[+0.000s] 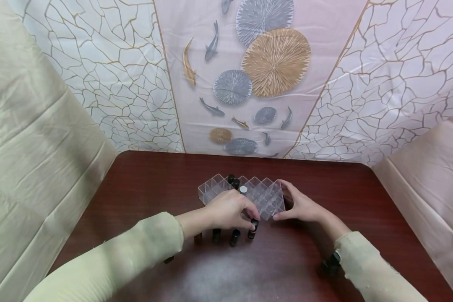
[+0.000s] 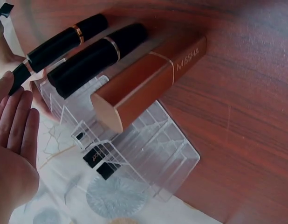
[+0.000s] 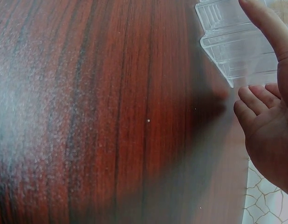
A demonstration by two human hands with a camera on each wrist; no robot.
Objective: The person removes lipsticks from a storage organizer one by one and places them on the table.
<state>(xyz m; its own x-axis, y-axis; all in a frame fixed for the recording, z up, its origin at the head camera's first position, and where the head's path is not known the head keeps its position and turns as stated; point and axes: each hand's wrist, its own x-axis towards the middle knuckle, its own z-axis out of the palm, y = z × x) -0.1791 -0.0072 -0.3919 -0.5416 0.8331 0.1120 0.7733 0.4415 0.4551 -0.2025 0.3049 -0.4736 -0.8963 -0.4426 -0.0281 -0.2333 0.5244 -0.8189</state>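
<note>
A dark red-brown wooden table (image 1: pixel 143 188) stood walled in by hanging printed cloths of cracked-line, fish and lily-pad patterns. Between the hands sat the clear plastic grid organiser (image 1: pixel 264 197), a few of its cells already holding dark lipstick tubes (image 1: pixel 233 181). The left hand (image 1: pixel 230 209) pinched one black lipstick (image 1: pixel 253 228) just below the organiser's near edge. Several tubes (image 1: pixel 224 236) waited beneath that wrist, so most seemingly remained. The right hand (image 1: pixel 302 206), fingers loosely curved, steadied the organiser's side.

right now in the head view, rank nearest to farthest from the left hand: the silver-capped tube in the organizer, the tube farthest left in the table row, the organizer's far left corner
1. silver-capped tube, just beyond the left hand
2. leftmost tube, near side, beside the wrist
3. far left corner of the clear organizer, at the back
</note>
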